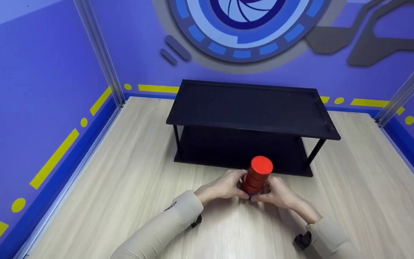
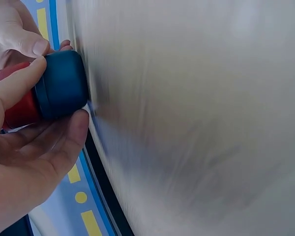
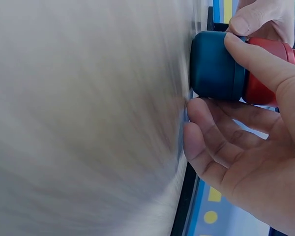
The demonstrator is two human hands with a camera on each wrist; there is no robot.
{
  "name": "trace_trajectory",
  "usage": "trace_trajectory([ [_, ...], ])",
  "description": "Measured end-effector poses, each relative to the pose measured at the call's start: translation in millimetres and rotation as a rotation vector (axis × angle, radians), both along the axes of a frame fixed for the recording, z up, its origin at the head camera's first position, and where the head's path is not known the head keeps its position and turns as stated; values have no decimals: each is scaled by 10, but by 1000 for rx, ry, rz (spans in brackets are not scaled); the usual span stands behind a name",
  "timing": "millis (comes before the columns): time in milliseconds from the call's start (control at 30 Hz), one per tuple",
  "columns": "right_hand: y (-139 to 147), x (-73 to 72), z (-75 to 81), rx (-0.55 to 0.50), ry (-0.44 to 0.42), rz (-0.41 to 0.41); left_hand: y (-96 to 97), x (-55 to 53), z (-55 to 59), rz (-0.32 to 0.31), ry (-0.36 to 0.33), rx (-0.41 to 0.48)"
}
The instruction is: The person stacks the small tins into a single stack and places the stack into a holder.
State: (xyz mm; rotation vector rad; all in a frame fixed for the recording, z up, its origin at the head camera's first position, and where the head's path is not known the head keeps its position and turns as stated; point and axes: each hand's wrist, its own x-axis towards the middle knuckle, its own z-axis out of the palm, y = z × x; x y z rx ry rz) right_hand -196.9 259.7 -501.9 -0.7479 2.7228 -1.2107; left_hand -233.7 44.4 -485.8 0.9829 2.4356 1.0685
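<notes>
A stack of round, lidded tins stands upright on the wooden table in the head view, with red tins [image 1: 261,167] above a blue tin [image 2: 65,84] at the bottom. My left hand [image 1: 225,186] holds the stack low on its left side, thumb near the seam between blue and red. From the other side my right hand [image 1: 279,193] holds the same blue tin [image 3: 214,66], its thumb on the near face and its fingers behind and beside it. Both thumb tips nearly meet at the front. In the head view the hands hide most of the blue tin.
Just behind the stack is a black two-tier shelf [image 1: 250,106], its thin posts at the corners. The pale wooden table [image 1: 131,172] extends to both sides. Blue printed walls [image 1: 49,90] enclose the left, back and right.
</notes>
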Motion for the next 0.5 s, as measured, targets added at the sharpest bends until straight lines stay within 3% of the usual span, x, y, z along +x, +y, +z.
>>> trace_trajectory([
  [200, -6, -38, 93, -1, 17, 7, -10, -24, 99, 4, -33, 14],
  [500, 7, -100, 296, 6, 7, 36, -21, -78, 248, -2, 29, 28],
])
